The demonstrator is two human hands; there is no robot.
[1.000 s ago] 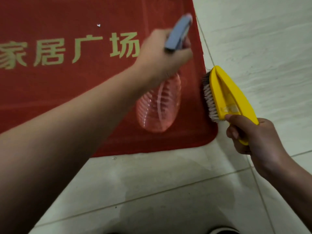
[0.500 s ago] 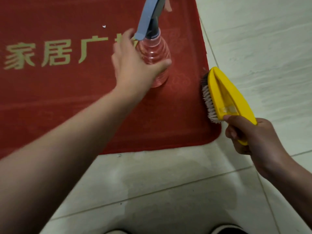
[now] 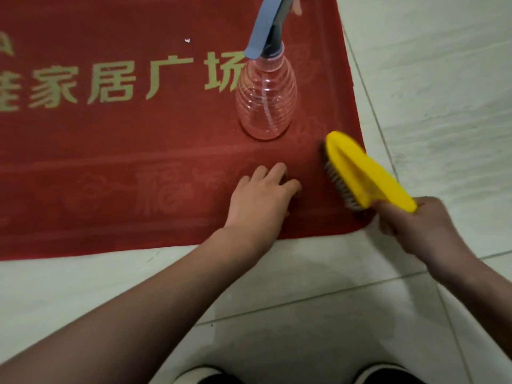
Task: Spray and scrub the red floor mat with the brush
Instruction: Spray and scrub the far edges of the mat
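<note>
Right hand [image 3: 415, 225] grips the yellow scrub brush [image 3: 368, 176] at a corner of the red floor mat [image 3: 110, 162]; left hand [image 3: 260, 198], apparently flat, pins it. Short strokes should spare the spray bottle [image 3: 266, 101].

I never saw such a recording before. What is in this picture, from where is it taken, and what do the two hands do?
No machine is here: a person works with bare hands. One camera, worn on the head, looks forward and down, so you see the person's own arms. A red floor mat with gold characters lies on a pale tiled floor. A clear spray bottle with a grey trigger stands upright on the mat; no hand touches it. The left hand rests on the mat near its front edge and holds nothing. The right hand grips the handle of a yellow brush, held at the mat's right corner with its bristles toward the mat.
</note>
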